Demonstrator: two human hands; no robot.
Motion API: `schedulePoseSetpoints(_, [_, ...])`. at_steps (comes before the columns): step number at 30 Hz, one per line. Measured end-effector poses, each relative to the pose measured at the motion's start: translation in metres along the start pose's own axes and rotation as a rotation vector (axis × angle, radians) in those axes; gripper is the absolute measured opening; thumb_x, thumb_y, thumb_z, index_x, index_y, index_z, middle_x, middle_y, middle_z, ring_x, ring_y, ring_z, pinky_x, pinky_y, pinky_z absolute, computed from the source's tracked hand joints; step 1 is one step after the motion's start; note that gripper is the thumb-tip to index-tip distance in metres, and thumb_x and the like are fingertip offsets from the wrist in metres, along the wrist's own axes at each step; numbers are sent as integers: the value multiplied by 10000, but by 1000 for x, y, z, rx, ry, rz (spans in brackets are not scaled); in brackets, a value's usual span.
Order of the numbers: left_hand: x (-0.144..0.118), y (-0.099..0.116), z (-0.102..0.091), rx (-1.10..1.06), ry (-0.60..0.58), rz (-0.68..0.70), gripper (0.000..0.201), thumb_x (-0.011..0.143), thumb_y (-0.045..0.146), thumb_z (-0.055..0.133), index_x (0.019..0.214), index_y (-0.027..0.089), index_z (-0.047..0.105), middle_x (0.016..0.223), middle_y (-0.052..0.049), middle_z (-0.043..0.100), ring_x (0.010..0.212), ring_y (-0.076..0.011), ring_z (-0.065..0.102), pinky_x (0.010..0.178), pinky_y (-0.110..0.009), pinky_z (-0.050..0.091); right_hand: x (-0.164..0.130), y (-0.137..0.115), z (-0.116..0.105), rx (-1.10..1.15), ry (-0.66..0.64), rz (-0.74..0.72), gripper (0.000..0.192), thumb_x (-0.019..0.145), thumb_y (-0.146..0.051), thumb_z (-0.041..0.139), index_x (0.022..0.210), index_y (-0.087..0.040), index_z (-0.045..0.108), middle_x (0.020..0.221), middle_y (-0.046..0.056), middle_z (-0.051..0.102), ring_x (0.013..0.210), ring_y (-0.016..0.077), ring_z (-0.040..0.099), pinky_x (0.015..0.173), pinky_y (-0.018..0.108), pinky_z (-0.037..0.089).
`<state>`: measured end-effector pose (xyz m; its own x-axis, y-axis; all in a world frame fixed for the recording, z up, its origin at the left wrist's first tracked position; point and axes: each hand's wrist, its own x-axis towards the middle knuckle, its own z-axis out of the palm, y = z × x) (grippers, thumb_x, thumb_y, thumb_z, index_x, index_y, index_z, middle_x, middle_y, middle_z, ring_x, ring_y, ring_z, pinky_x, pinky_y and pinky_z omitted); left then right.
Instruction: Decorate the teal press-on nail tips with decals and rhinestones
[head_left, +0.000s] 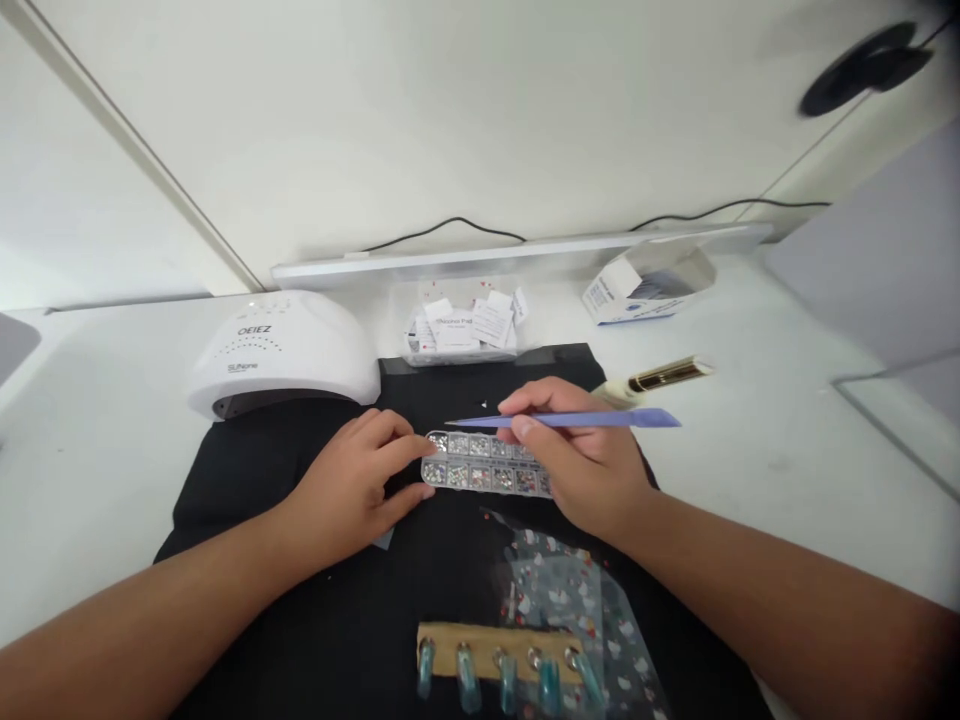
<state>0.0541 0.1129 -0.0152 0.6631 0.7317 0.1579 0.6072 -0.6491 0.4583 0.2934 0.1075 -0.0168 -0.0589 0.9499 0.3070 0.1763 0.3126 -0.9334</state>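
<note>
My left hand (367, 475) grips the left end of a clear compartment case (487, 480) of rhinestones, forefinger at its upper corner and thumb at its lower one. The case lies flat on a black cloth (337, 630). In my right hand (577, 450) are purple tweezers (585, 419), pinched between thumb and fingers, their thin metal tip pointing left just above the case. The right hand hides the case's right end. Below, several glossy teal false nails (508, 684) are mounted along a tan strip (480, 640), partly over a clear patterned plastic bag (570, 590).
A white nail lamp (285, 345) stands at the back left. Behind the cloth are a clear tray (461, 357) of small paper packets and an opened white carton (645, 290). A gold-capped bottle (667, 374) lies beyond my right hand. A black cable (457, 220) runs along the wall.
</note>
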Motion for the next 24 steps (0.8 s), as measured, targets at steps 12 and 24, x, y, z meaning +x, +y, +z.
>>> schedulePoseSetpoints(12, [-7,7,1,164,67,147,186,901,207,608,1086,196,602,976,-69,603,849,-199,502,725,-358,449,3,-7,0,-261,-188,-247,118,844,-111,532,836,-201,606,697,-15,626,573,96,570,501,227,446])
schedulePoseSetpoints(24, [-9,10,-1,322,153,283,199,892,210,651,1078,145,630,849,-17,692,669,-157,595,601,-325,401,3,-6,-1,-215,-373,-341,161,856,-64,493,894,-179,600,710,20,581,657,136,527,686,313,495])
